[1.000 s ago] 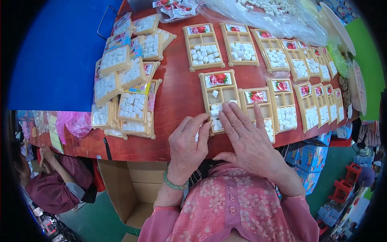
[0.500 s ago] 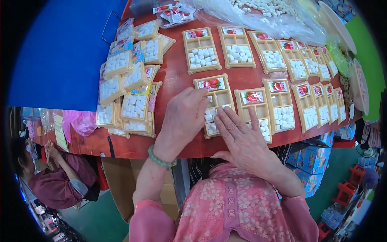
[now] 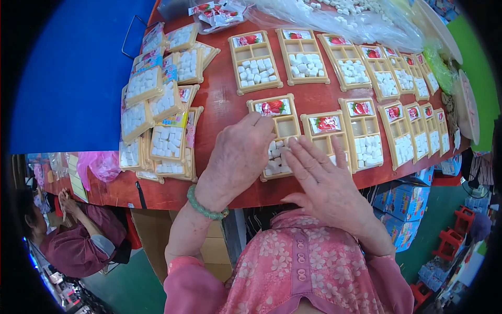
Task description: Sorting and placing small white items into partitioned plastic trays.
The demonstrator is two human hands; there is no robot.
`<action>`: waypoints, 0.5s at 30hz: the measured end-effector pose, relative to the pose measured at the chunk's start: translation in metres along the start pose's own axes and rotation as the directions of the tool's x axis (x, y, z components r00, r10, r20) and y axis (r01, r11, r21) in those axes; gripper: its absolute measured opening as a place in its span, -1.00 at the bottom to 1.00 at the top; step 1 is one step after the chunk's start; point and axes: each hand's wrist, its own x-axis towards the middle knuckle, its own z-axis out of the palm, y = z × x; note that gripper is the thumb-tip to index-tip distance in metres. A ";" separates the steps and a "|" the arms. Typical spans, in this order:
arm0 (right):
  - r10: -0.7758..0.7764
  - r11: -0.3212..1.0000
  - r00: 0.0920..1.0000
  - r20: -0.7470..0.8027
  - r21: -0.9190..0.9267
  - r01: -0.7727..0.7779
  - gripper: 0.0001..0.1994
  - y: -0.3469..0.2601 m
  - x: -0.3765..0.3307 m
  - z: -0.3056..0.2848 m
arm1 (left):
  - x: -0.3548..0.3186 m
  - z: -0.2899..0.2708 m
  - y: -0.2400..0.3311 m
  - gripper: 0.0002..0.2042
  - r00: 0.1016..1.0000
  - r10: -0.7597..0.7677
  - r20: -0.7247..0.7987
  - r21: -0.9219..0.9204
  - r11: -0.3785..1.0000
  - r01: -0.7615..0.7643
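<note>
A cream divided tray lies in front of me, with a strawberry-printed packet in its top section and small white marshmallow-like pieces in its large lower one. My left hand bends over the tray's left side with its fingers curled together. It covers one small compartment, and whatever its fingertips hold is hidden. Fingers stretched and spread, my right hand rests at the right edge of the white pieces. It also partly covers a second tray beside it, which has a similar packet on top.
Stacked filled trays stand at the left. Two rows of similar trays spread to the right. Behind are a plastic bin of packets and a clear sheet with loose white pieces. Another person sits at the far left.
My left hand has curled tighter over the small compartment, hiding the white piece that showed there. My right hand has shifted slightly right. The whole view has moved a little.
</note>
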 end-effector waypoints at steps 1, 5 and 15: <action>-0.001 1.000 1.000 0.004 0.000 0.001 -0.20 0.003 -0.002 0.000 | 0.000 0.000 -0.001 -0.88 1.000 -0.003 -0.001 -0.002 1.000 0.003; 0.042 0.999 0.998 -0.052 0.008 -0.042 -0.20 0.012 -0.007 0.003 | 0.003 0.004 -0.009 -0.92 0.998 -0.004 0.068 0.087 0.996 -0.002; 0.097 0.995 0.990 -0.103 -0.008 -0.099 -0.34 0.013 0.000 -0.001 | 0.013 0.000 -0.006 -0.91 0.996 -0.045 0.075 0.143 0.989 0.034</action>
